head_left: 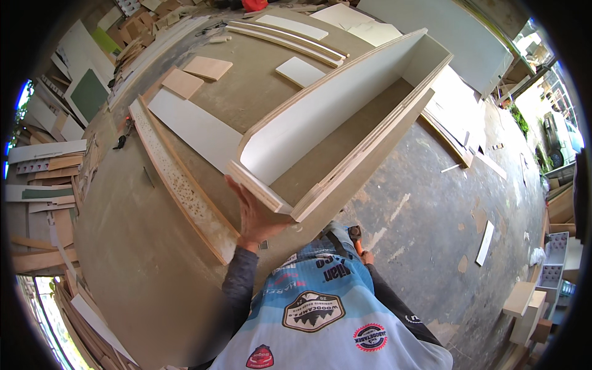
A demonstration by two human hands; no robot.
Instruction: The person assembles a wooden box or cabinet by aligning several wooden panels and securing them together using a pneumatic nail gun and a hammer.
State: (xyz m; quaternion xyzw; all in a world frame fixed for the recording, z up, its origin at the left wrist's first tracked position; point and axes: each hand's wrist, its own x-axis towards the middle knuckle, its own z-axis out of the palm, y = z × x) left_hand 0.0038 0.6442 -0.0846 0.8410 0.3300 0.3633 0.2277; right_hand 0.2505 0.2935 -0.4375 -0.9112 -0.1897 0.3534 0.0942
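A long open plywood box [345, 117], white inside with bare layered edges, lies tilted across the brown workbench [148, 246] and reaches past its right edge. My left hand [251, 213] grips the near end wall of the box from the left, palm flat on the wood and fingers up along it. My right hand [365, 254] shows only as a small part below the box's near corner, beside a small dark and orange object [354, 234]. Whether it holds that object is hidden by the box and my shirt.
On the bench lie a long white panel [197, 132], a speckled plywood strip [179, 185], two small plywood squares [182, 83], a small white panel [300, 72] and curved white strips [290, 40]. Offcuts are stacked at left [49, 166]. Concrete floor [444, 216] with scraps lies right.
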